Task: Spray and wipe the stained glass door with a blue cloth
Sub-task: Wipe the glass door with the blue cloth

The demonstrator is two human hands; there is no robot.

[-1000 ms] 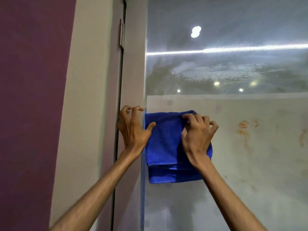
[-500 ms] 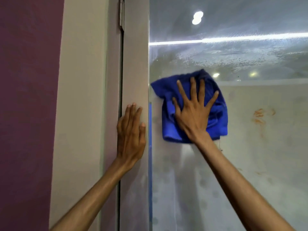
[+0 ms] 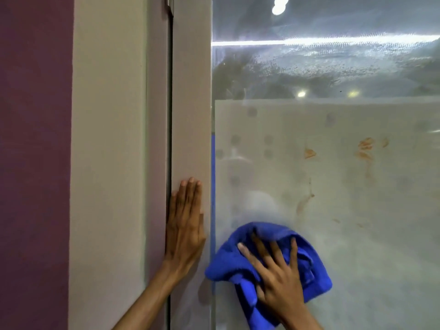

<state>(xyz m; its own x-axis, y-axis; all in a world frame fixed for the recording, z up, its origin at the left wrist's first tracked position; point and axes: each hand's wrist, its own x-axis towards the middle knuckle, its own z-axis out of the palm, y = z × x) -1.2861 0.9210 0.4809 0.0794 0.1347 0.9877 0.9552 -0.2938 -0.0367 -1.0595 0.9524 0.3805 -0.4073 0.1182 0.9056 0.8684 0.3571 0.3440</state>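
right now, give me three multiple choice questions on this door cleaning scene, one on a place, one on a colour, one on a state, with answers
1. Where is the left hand?
A. flat on the door frame
B. on the cloth
C. on the purple wall

2. What colour are the stains on the glass?
A. green
B. black
C. orange-brown

3. How does the right hand meet the cloth?
A. hangs clear of it
B. spread open, pressing it to the glass
C. pinches one corner only

Answers:
1. A, the palm and straight fingers lie on the frame beside the glass edge.
2. C, rusty smears show up and to the right of the cloth.
3. B, the splayed fingers lie over the bunched blue cloth.
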